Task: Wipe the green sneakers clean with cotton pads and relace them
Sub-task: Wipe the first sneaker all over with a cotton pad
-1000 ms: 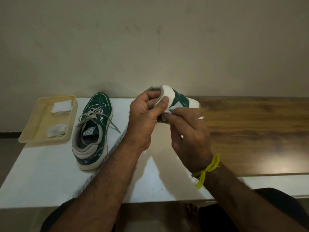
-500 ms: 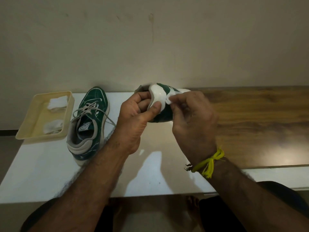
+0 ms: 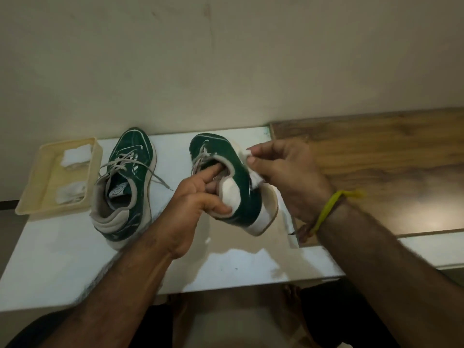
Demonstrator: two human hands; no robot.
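Above the white table [image 3: 75, 259], left hand [image 3: 193, 204] grips the raised green sneaker [image 3: 238, 194] at its heel collar; right hand [image 3: 283, 177] pinches a cotton pad [image 3: 254, 180] against its side. Second sneaker [image 3: 125, 182] rests beside the tray [image 3: 37, 194].

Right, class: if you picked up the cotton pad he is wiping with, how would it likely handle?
Probably floppy: the pad bends around the sneaker's side where the right hand pinches it. Likely very light, since fingertips alone hold it. Its frayed edge suggests it may tear or shed if pulled.

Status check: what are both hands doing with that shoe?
Left hand grips held sneaker at heel. Right hand pinches cotton pad against its side. Nothing in the way.
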